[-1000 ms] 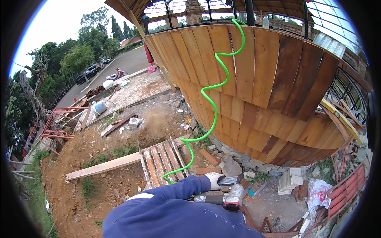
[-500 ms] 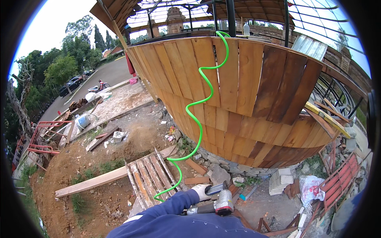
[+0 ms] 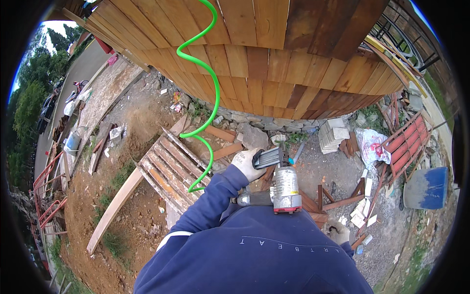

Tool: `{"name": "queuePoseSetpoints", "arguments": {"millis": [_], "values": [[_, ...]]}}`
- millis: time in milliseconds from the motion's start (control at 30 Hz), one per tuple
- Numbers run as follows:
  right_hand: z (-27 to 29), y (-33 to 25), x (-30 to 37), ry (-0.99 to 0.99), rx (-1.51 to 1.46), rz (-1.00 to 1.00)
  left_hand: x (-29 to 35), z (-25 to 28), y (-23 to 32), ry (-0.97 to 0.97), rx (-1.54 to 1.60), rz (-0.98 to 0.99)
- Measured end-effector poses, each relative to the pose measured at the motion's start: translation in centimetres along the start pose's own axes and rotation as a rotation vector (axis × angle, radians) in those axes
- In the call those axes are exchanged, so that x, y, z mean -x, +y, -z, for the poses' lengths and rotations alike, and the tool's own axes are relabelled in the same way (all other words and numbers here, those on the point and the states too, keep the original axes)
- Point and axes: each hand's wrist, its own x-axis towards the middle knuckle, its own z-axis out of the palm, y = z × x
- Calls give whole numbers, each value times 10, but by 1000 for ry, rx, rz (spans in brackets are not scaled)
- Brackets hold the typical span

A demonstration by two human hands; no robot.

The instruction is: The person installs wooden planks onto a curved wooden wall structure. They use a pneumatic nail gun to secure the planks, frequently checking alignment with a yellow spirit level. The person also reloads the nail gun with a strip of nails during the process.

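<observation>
1. Two gloved hands in view: left hand (image 3: 247, 166) closed around the black end of the magazine (image 3: 268, 158) of a nail gun (image 3: 286, 188); right hand (image 3: 338, 231) low at right, near white broken pieces (image 3: 361, 209). Right hand partly hidden by the sweater (image 3: 245, 264): cannot tell whether spread, pressed together or pinching something.
2. Nail gun at the middle of the scene, in front of the chest, with handle (image 3: 257, 198) toward the left.
3. Possible trouble, as a judgement: turning or dropping of the nail gun, because of one visible hold only, at the magazine and not at the handle.
4. Another risk: snagging of the green hose (image 3: 215, 88), because of loose loops close to the rough slatted frame (image 3: 171, 169). Join between hose and gun not visible.
5. Also possible: a stumble, because of scattered timber and rubble on uneven ground.
6. Materials near: wrinkled silvery wrapping on a rounded gun body, red rim at the near end; smooth, shiny hose in a spiral; flaking, stained slats.
7. Farther: curved wall of boards (image 3: 245, 59), honey to dark brown, overlapping in rows, above irregular grey stones (image 3: 267, 125). At right: crumpled white sack (image 3: 372, 145), ribbed red frame (image 3: 405, 138).
</observation>
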Motion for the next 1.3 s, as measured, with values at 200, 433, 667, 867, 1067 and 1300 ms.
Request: {"name": "queuePoseSetpoints", "arguments": {"millis": [200,433,667,867,1067,1300], "values": [[-7,-168,-31,318,-633,503,-25,10,14,-46,238,-104],[-32,-323,-2,-73,-607,542,-25,23,36,-111,305,-186],[-41,-365,-1,-166,-377,758,9,20,30,-83,343,-39],[-61,-375,0,-245,-571,784,19,33,31,-43,279,-24],[-60,-376,1,-316,-552,620,22,30,33,-15,244,-51],[-50,-380,13,-339,-587,567,17,26,34,-30,240,-105]]}}
